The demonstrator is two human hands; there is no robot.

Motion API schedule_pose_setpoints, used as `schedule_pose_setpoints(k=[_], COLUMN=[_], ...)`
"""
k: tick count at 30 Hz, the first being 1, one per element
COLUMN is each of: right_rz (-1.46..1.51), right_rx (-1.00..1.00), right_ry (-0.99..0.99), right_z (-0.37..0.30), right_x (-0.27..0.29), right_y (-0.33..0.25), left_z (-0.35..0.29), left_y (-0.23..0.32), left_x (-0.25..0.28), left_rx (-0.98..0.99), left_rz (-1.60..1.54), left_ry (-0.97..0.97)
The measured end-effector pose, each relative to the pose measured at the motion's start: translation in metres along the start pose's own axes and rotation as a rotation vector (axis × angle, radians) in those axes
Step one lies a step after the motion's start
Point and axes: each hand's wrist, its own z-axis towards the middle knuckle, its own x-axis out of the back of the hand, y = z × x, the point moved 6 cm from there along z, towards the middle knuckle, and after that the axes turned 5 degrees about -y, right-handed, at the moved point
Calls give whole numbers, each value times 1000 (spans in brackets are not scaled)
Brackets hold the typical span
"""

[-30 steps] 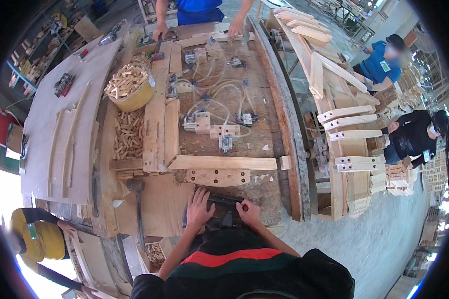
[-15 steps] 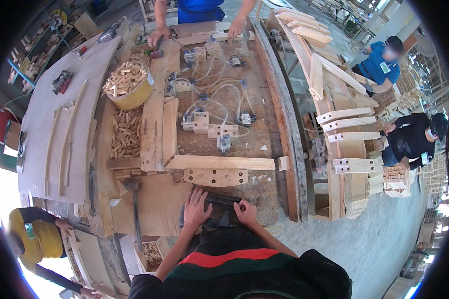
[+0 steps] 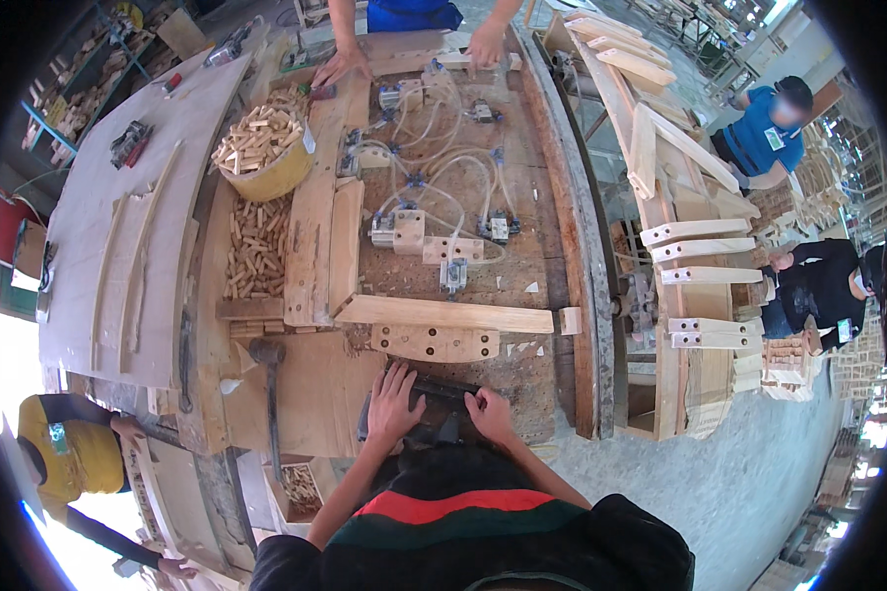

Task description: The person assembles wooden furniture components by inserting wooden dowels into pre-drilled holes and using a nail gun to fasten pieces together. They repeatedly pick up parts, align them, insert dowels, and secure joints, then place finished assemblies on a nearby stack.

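Observation:
My left hand (image 3: pixel 394 406) lies at the near edge of the workbench, fingers stretched and resting on a black flat object (image 3: pixel 442 394) just in front of my body. At that object's right end, my right hand (image 3: pixel 489 414) has its fingers curled against the edge. The kind of black object cannot be made out; my hands and dark clothing hide part of it. Just beyond my hands lies a wooden block with dark holes (image 3: pixel 434 342). Behind it, a long wooden bar (image 3: pixel 448 313) and a wooden side piece (image 3: pixel 346 241) meet at a corner.
Pneumatic clamps (image 3: pixel 396 229) with clear hoses stand on the bench. Left are a yellow tub of dowels (image 3: pixel 266 177), loose dowels (image 3: pixel 256 246) and a hammer (image 3: pixel 270 394). A co-worker's hands (image 3: pixel 343 64) rest at the far end. Wooden parts (image 3: pixel 700 231) line a rack at right.
The whole view has shifted slightly, the bench sliding a little right. The co-worker's hand at the far left has spread its fingers. My own hands stay nearly in place.

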Motion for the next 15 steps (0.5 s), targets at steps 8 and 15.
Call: schedule_pose_setpoints(k=[8,15], right_rz=[5,12], right_rx=[45,53], right_ry=[46,40], right_z=[1,3], right_x=[1,-1], right_y=[-6,-3], left_z=[2,1], left_y=[0,-2], left_x=[4,2], left_rx=[-2,19], left_rz=[2,1], left_ry=[1,-27])
